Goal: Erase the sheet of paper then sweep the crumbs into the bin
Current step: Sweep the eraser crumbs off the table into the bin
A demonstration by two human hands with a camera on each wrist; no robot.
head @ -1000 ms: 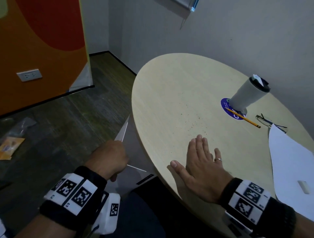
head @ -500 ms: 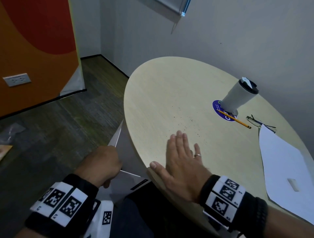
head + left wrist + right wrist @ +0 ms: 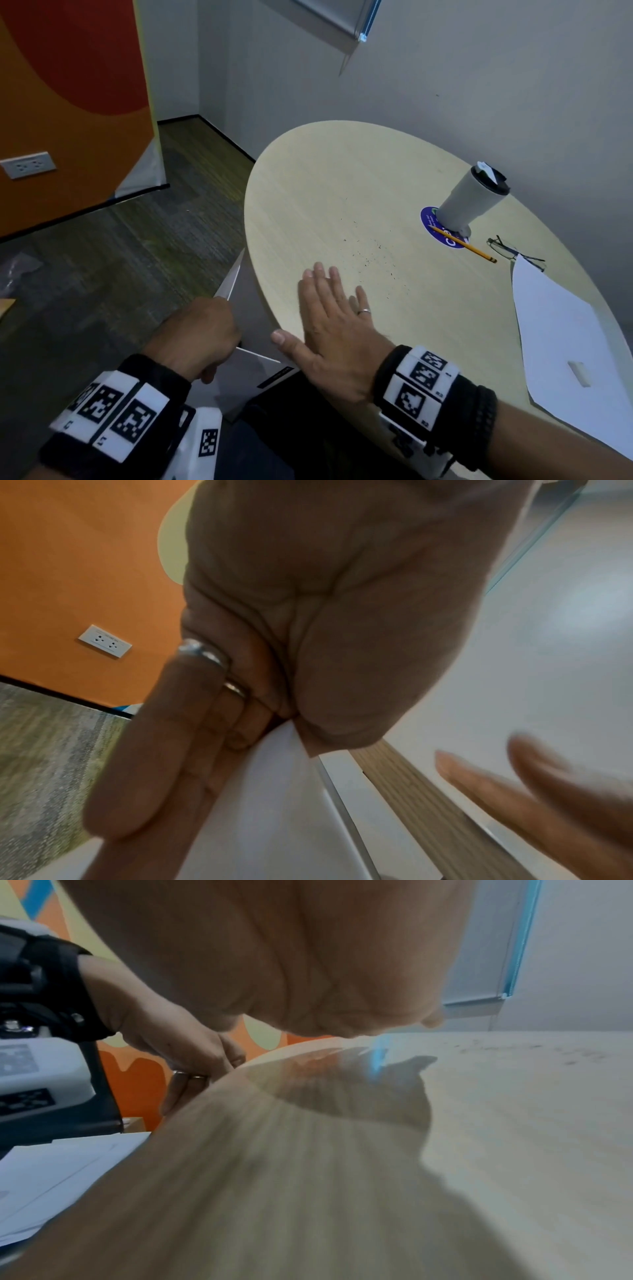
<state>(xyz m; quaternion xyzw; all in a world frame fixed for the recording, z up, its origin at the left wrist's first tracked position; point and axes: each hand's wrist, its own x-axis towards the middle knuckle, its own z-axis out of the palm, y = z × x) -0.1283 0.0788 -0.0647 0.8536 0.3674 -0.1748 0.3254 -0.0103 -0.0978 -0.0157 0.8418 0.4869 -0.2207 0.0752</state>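
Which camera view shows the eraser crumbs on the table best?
The head view: the crumbs lie as dark specks beyond the right hand. The right wrist view shows them only as faint, blurred marks; the left wrist view shows none.

So my right hand (image 3: 329, 329) lies flat on the table (image 3: 308, 192) near its lower-left edge, thumb poking out past the rim. Crumbs (image 3: 373, 255) sit just up and right of my fingertips. Off the table, lower left of frame, my left hand (image 3: 198, 339) holds the bin (image 3: 236, 284) up against the table edge. Over on the right: a cup (image 3: 469, 202) on a coaster (image 3: 428, 219), a pencil (image 3: 462, 244) across the coaster, glasses (image 3: 507, 248) next to it, and the sheet of paper (image 3: 561, 329) below those with an eraser (image 3: 579, 373) on it.
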